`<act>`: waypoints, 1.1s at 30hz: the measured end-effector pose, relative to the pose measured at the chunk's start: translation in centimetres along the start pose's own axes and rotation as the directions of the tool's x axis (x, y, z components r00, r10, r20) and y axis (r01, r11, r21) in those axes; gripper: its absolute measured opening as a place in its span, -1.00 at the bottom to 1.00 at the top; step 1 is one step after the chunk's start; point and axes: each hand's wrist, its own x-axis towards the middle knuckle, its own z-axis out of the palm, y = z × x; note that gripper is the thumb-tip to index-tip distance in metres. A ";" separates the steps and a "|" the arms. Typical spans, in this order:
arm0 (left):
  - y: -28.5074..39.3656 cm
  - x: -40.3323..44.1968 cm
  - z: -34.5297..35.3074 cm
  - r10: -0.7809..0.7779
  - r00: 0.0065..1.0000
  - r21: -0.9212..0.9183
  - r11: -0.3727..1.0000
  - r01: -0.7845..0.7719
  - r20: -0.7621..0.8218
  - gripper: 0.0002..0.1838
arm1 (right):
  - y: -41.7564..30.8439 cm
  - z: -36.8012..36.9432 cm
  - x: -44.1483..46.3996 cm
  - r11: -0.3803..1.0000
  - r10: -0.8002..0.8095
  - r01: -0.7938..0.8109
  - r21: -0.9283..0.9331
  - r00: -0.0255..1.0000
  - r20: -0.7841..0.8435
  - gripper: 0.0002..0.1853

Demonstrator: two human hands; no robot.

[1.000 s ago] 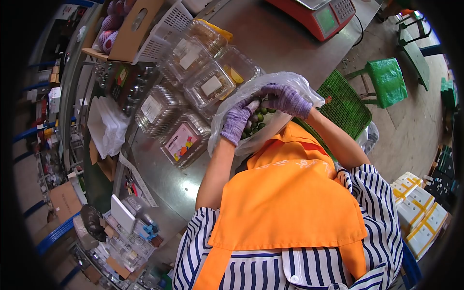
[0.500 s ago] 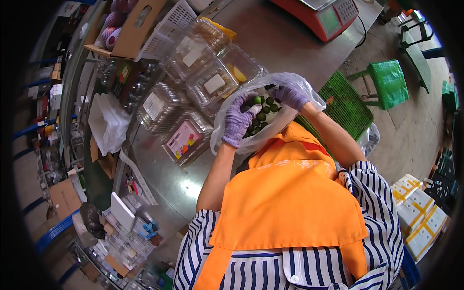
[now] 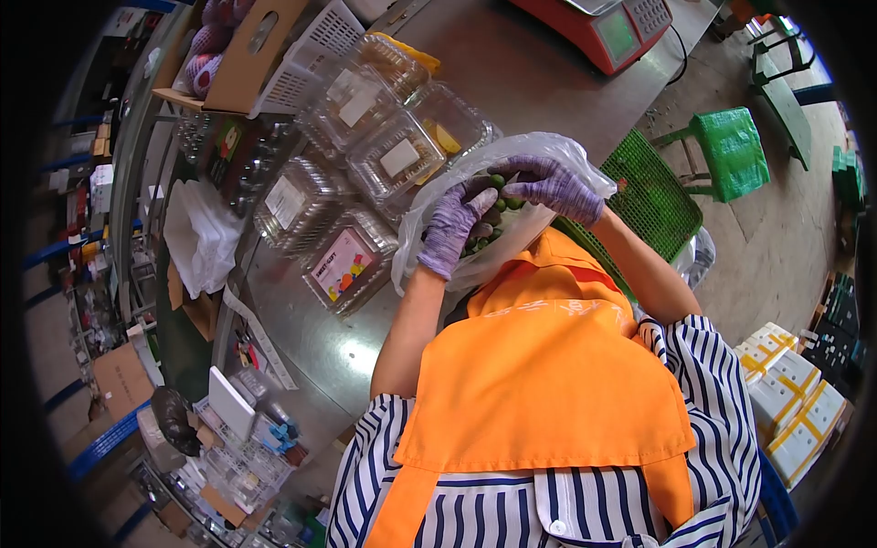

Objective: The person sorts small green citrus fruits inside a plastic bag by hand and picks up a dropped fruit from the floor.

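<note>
A translucent plastic bag [image 3: 422,224] stands open in front of my orange apron, holding several small green limes [image 3: 498,220]. My left hand [image 3: 449,232], in a purple knitted glove, is inside the bag's left side, fingers and thumb curled around limes. From the right, my right hand [image 3: 559,190], gloved alike, reaches in with its fingers bent over limes close to the left fingertips. The fingers partly cover the fruit, so how many limes each hand holds is hidden.
Clear plastic clamshell boxes [image 3: 397,157] are stacked left of the bag on the metal table [image 3: 333,356]. A red scale [image 3: 610,35] sits at the far edge. Right of the bag is a green mesh basket [image 3: 656,196]; a green stool [image 3: 731,155] stands beyond.
My right hand has moved down and left, deeper over the limes and nearer to my left hand. Fewer limes show between the hands now. The bag has shifted slightly.
</note>
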 end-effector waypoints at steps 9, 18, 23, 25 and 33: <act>-1.1 0.2 -0.3 0.071 0.996 -0.066 0.995 -0.074 -0.048 -0.75 | 3.6 -1.2 1.0 0.879 -0.142 0.036 -0.476 0.972 -0.188 -0.60; -1.1 -0.2 -1.0 -0.042 0.999 -0.298 0.953 0.042 0.006 -0.73 | 5.7 -1.0 1.1 0.645 -0.036 -0.167 -0.746 0.968 -0.247 -0.72; -1.2 -0.5 -1.5 -0.059 0.998 -0.288 0.956 0.058 0.005 -0.73 | 1.9 -0.9 -0.3 0.812 -0.125 -0.033 -0.582 0.966 -0.228 -0.64; -1.2 -0.6 -1.6 -0.068 0.998 -0.318 0.946 0.067 0.010 -0.75 | 0.2 -0.9 -0.8 0.941 0.002 -0.074 -0.331 0.977 -0.212 -0.59; -1.8 0.0 -1.7 -0.085 0.996 -0.443 0.894 0.074 -0.005 -0.77 | 1.2 -1.1 -1.4 0.942 0.175 -0.156 0.299 0.984 -0.039 -0.51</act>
